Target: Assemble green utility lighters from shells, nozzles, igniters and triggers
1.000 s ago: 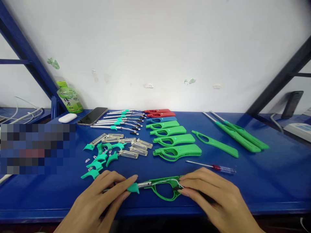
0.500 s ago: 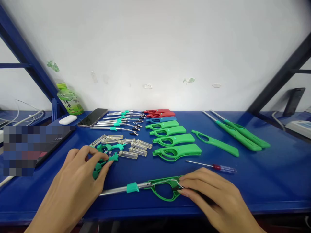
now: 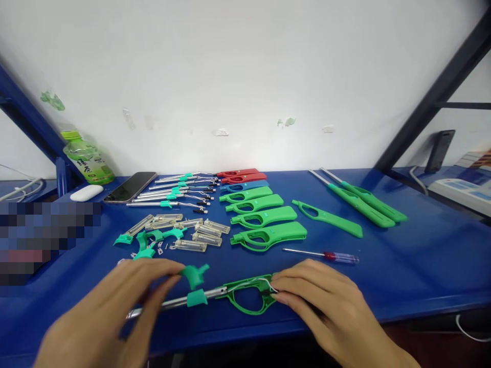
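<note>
A half-built green lighter (image 3: 245, 296) with a metal tube and a teal collar lies near the front edge of the blue table (image 3: 422, 266). My right hand (image 3: 326, 306) rests closed on its handle end, fingers pressed over the white wire. My left hand (image 3: 126, 296) pinches a small teal trigger piece (image 3: 194, 274) and holds it just above the tube. Behind my left hand lie more teal trigger pieces (image 3: 153, 239) and clear fuel tanks (image 3: 192, 230).
Rows of green, blue and red handle shells (image 3: 264, 217), metal tubes with wires (image 3: 172, 194), a red-handled screwdriver (image 3: 326, 254) and finished green lighters (image 3: 360, 202) lie further back. A phone (image 3: 128, 186), a white case (image 3: 86, 192) and a green bottle (image 3: 86, 158) stand at the back left.
My left hand reached to the pile of teal pieces, took one, and brought it back over the lighter's tube. My right hand stayed on the handle. The camera shifted slightly right.
</note>
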The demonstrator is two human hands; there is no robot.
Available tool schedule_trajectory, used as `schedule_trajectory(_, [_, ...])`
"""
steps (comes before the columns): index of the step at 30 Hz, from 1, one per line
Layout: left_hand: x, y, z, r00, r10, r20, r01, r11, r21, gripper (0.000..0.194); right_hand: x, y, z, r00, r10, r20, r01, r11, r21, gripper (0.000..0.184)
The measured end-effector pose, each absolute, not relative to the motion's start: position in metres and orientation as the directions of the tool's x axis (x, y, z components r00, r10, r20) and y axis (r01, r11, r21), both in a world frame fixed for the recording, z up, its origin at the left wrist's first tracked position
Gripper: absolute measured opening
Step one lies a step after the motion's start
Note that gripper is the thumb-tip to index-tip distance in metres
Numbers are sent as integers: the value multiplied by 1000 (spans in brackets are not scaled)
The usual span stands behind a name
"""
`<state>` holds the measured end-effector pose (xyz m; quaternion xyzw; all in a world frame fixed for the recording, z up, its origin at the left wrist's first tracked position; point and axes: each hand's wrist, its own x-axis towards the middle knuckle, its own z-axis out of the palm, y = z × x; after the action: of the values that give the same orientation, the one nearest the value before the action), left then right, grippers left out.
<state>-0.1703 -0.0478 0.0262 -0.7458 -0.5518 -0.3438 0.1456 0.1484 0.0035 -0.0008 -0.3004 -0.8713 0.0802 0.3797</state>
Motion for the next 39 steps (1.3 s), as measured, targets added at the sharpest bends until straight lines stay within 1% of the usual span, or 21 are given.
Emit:
schedule_trajectory(1, [-163, -48, 24, 271, 673, 688, 895, -440, 78, 17, 148, 4, -1, -532, 582, 615, 458, 809, -369, 15])
schedule_trajectory(2, [-156, -47, 21, 354, 645, 677, 864, -503, 28, 20, 149, 4, -1, -533, 581, 615, 454, 810, -371, 15])
schedule_trajectory(4, [-142, -45, 15, 461, 650, 603, 835, -548, -47, 32, 149, 4, -1, -539, 583, 608, 449, 809, -378, 15])
schedule_trajectory(7, [-128, -43, 7, 542, 700, 464, 817, -568, -98, 48, 149, 4, 0, -541, 594, 596, 450, 803, -392, 14])
schedule_trajectory(9, [-123, -43, 3, 542, 719, 435, 818, -570, -77, 52, 149, 4, 0, -544, 590, 597, 450, 805, -386, 14])
schedule_trajectory(11, [-119, -43, 1, 530, 722, 445, 818, -573, -44, 53, 149, 4, 1, -548, 588, 595, 451, 807, -382, 13])
schedule_trajectory(19, [-110, -39, -1, 446, 729, 519, 819, -566, 91, 45, 148, 5, 6, -563, 585, 585, 437, 811, -390, 9])
schedule_trajectory(24, [-109, -39, -5, 437, 731, 524, 811, -572, 121, 43, 148, 6, 8, -562, 592, 578, 423, 806, -414, 11])
schedule_trajectory(32, [-104, -38, -8, 417, 728, 545, 796, -581, 167, 40, 149, 6, 6, -553, 616, 562, 398, 787, -471, 7])
schedule_trajectory(39, [-98, -39, -9, 388, 719, 577, 792, -580, 190, 39, 149, 6, 5, -529, 633, 566, 423, 774, -471, 10])
